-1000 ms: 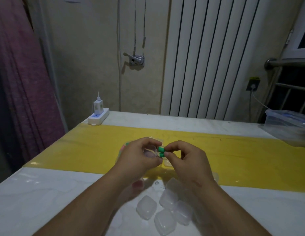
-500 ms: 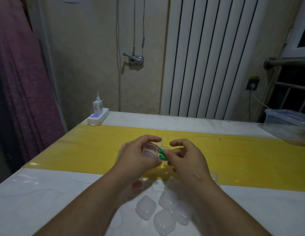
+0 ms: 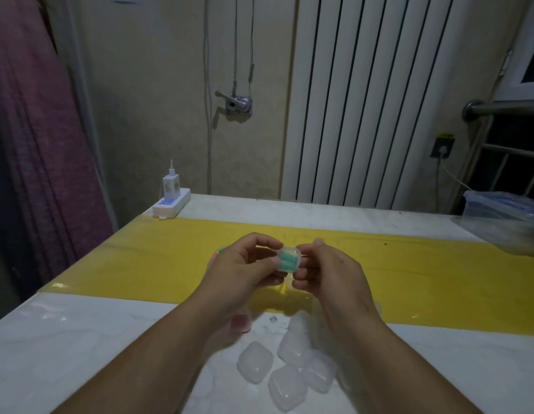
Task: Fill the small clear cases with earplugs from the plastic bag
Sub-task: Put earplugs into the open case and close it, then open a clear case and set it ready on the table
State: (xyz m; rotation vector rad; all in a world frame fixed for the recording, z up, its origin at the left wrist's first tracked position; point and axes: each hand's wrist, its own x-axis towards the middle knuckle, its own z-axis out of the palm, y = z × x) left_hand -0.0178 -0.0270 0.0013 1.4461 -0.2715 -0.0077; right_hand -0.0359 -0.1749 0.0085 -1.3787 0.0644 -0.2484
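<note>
On the head camera I see both hands meeting above the yellow strip (image 3: 140, 264) that runs across the white table (image 3: 65, 339). The left hand (image 3: 245, 270) has its thumb and fingers curled round one end of a small clear case (image 3: 288, 259). The right hand (image 3: 328, 273) pinches the other end with bent fingers. Two green earplugs (image 3: 289, 262) lie side by side inside it. Nearer me, between the forearms, a cluster of empty cases (image 3: 285, 372) rests on the table. I note a power strip (image 3: 171, 204) at the far left corner and a plastic tub (image 3: 504, 216) at the right edge.
</note>
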